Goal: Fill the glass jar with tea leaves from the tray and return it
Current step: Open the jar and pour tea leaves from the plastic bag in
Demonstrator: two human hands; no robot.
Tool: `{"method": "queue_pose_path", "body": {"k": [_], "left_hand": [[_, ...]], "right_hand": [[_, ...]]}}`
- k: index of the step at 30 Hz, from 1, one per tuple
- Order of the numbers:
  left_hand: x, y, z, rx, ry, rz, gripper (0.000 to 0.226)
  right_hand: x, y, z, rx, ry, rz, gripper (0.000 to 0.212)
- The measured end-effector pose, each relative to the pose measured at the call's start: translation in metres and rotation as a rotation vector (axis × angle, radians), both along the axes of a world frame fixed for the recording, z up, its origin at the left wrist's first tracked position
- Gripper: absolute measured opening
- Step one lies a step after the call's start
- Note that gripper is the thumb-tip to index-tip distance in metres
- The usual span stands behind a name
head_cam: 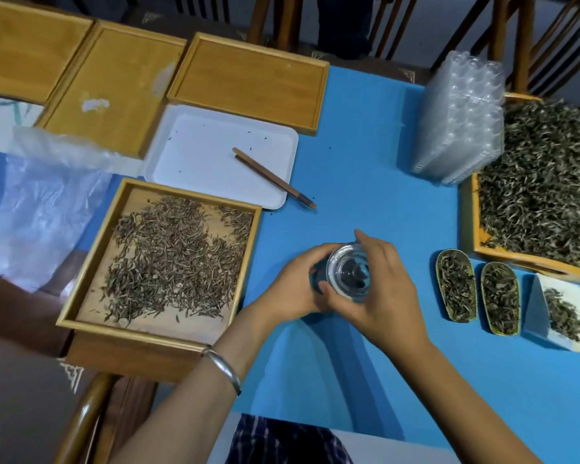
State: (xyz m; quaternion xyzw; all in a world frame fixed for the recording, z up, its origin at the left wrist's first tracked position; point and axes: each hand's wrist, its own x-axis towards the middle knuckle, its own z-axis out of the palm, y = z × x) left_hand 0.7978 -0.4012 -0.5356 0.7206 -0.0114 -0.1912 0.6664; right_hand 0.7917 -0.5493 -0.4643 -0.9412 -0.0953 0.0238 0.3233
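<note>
Both hands' grip clamped round glass jar [349, 274], left hand [293, 286], right hand [370, 296], above blue table [365, 169]; wooden tray [81, 289] of tea leaves [175, 259] left

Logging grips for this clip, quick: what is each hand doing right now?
Left hand: grip closed round the side of the jar.
Right hand: grip closed on the jar too, fingers curled over its near rim.

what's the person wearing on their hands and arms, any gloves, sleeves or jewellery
No gloves: both the left hand and the right hand are bare, and both forearms are bare as far as the frame shows, with no sleeves in view. The only item worn is a plain, smooth silver bangle around the left wrist. No rings or watch can be seen.
</note>
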Motion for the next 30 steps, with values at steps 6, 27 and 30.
{"method": "queue_pose_path", "body": {"k": [6, 27, 30], "left_hand": [[0.008, 0.001, 0.004, 0.082, -0.033, -0.035, 0.068], [0.006, 0.002, 0.0, 0.22, -0.043, -0.095, 0.08], [0.007, 0.003, 0.006, 0.278, -0.088, -0.142, 0.074]], "right_hand": [[0.01, 0.001, 0.009, -0.069, -0.062, 0.012, 0.083], [0.015, -0.003, 0.004, 0.04, -0.097, 0.009, 0.062], [0.009, -0.002, 0.001, -0.003, -0.109, 0.026, 0.062]]}}
